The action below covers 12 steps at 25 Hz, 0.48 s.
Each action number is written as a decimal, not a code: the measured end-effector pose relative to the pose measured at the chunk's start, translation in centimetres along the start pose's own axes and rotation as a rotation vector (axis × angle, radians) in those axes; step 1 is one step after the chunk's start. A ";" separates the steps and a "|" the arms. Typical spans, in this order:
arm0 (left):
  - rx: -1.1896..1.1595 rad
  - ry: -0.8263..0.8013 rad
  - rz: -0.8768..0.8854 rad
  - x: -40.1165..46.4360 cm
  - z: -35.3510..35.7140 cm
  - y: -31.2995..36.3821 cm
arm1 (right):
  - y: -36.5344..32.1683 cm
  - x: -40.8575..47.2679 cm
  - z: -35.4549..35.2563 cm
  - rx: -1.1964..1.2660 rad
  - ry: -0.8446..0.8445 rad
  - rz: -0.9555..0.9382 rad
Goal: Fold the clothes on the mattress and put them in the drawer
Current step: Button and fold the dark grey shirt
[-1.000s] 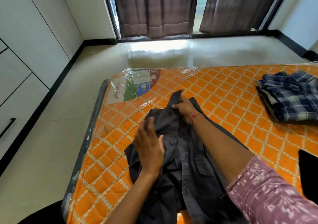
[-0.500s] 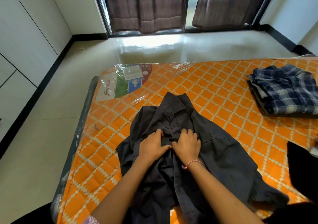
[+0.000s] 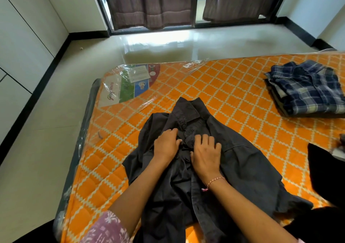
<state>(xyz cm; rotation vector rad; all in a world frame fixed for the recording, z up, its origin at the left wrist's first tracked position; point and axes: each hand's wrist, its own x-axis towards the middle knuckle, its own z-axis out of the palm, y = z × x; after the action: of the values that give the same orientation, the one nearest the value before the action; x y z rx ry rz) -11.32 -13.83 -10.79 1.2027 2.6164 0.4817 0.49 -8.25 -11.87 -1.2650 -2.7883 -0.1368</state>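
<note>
Both hands, the left hand (image 3: 166, 145) and right hand (image 3: 206, 154), are lying on the dark shirt (image 3: 242, 160) spread collar-up on the orange mattress (image 3: 233, 93), fingers lightly curled at its button placket, beside a folded plaid pile (image 3: 308, 91).

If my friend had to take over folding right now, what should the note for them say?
Left hand and right hand: both resting on the placket of the dark grey button-up shirt, working near its buttons; grip unclear.
The shirt lies spread, unfolded, on the orange quilted mattress.
Done: a folded blue plaid shirt tops a pile at the right.
Left: fold the grey shirt, then put the clothes in the drawer.
</note>
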 end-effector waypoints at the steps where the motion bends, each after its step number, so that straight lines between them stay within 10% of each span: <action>1: -0.041 -0.040 -0.060 0.3 0.3 0.1 | -0.3 0.2 0.2 0.002 -0.060 0.014; 8: -0.416 -0.112 -0.386 2.2 1.1 0.3 | 0.5 2.8 -0.7 0.316 -0.004 0.095; 12: -0.611 -0.065 -0.345 1.6 0.5 0.3 | 4.6 5.0 -3.1 0.910 0.271 0.625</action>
<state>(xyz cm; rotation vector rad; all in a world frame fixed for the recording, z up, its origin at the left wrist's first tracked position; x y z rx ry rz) -11.94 -12.36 -11.20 0.5515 2.2823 1.0409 0.81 -1.87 -8.03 -1.5477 -1.7137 0.8140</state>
